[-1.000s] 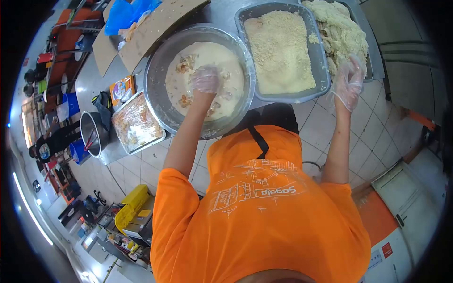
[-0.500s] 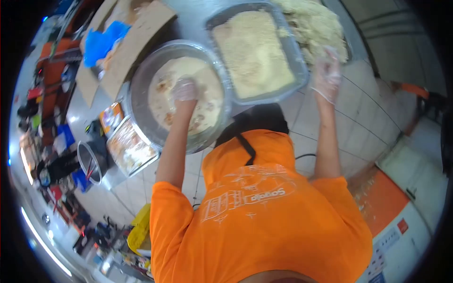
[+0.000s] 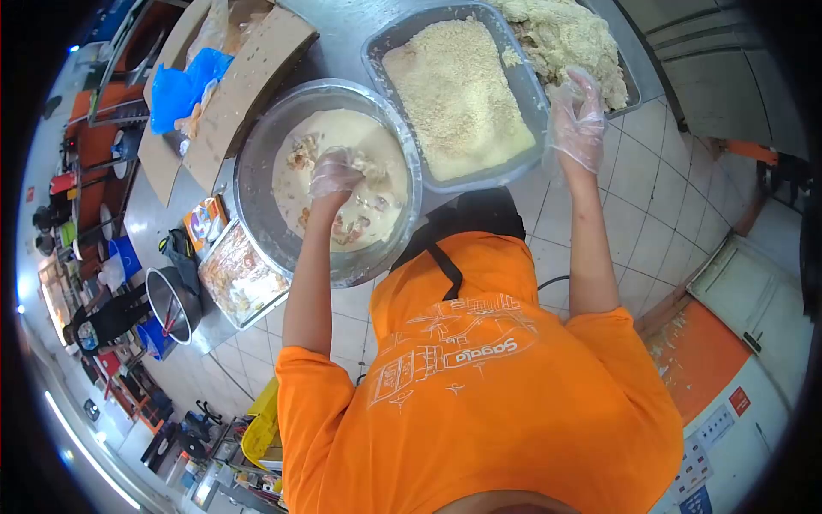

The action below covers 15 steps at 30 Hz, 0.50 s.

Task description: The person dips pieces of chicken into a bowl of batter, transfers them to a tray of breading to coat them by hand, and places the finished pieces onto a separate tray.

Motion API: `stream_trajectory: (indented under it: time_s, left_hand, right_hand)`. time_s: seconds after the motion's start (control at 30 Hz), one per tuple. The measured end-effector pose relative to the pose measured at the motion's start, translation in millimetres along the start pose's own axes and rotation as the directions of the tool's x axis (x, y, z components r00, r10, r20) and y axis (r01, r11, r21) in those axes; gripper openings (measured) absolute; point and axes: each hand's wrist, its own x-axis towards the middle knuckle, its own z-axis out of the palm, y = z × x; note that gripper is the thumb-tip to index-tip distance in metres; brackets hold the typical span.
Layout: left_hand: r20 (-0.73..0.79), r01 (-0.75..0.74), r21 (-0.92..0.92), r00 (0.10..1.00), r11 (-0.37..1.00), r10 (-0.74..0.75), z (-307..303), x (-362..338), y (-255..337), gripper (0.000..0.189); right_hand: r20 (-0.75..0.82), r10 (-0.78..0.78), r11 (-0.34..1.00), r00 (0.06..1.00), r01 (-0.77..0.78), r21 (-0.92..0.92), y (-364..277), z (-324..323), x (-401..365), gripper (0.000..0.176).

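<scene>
My left hand [image 3: 334, 174], in a clear plastic glove, is down in a large round metal bowl [image 3: 257, 206] of pale, creamy batter [image 3: 342, 137]. Its fingers are curled around a lumpy batter-coated piece [image 3: 370, 168]; what kind of food this is, I cannot make out. Other brownish chunks [image 3: 301, 152] poke out of the batter. My right hand [image 3: 577, 122], gloved too, hovers off the right side of a grey plastic tub [image 3: 529, 111] of pale crumbs [image 3: 458, 94]. Its fingers are apart, holding nothing. Just beyond it is a heap of crumb-coated pieces [image 3: 569, 43] on a metal tray [image 3: 632, 86].
Left of the bowl are a cardboard box [image 3: 244, 86] with a blue plastic bag [image 3: 184, 90], an orange packet [image 3: 204, 221] and a foil-like tray of food [image 3: 242, 274]. A metal pot [image 3: 171, 304] stands by the table's edge. Farther left, a person [image 3: 107, 321] is in the background.
My left hand has lifted slightly in the batter, and a coated piece now shows at its fingers. My right hand has shifted a little left, its fingers opening apart.
</scene>
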Motion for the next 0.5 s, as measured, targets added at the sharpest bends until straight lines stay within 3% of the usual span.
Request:
stream_trajectory:
  time_s: [0.07, 0.1, 0.17, 0.2, 0.27, 0.33, 0.5]
  left_hand:
    - [-0.045, 0.287, -0.197, 0.952, 0.937, -0.301, -17, -8, 15, 0.027]
    - [-0.048, 0.289, -0.193, 0.952, 0.938, -0.303, -25, -12, 18, 0.027]
    - [-0.069, 0.407, -0.313, 0.892, 0.858, -0.447, -39, -22, 19, 0.029]
    - [-0.074, 0.407, -0.311, 0.891, 0.859, -0.449, -38, -26, 13, 0.029]
    - [-0.016, 0.339, -0.581, 0.905, 0.74, -0.426, -33, -33, -4, 0.034]
    - [0.039, 0.371, -0.568, 0.904, 0.734, -0.427, -47, -34, 4, 0.033]
    - [0.159, 0.43, -0.658, 0.882, 0.619, -0.444, -55, -50, -6, 0.028]
  right_hand:
    - [0.017, -0.005, 1.0, 1.0, 0.005, -0.016, -1, 2, -1, 0.035]
    - [0.024, 0.001, 1.0, 1.0, -0.001, -0.021, 0, 4, -1, 0.036]
    - [0.032, 0.005, 1.0, 0.999, -0.004, -0.019, 0, 7, 0, 0.036]
    - [0.038, 0.002, 1.0, 0.999, -0.002, 0.001, -1, 10, 1, 0.039]
    - [0.044, -0.005, 1.0, 0.999, 0.003, 0.026, -5, 14, 1, 0.042]
    - [0.061, 0.076, 0.997, 0.995, -0.073, -0.037, -13, 15, 1, 0.037]
    - [0.077, 0.008, 1.0, 0.997, -0.008, 0.006, -10, 23, 2, 0.038]
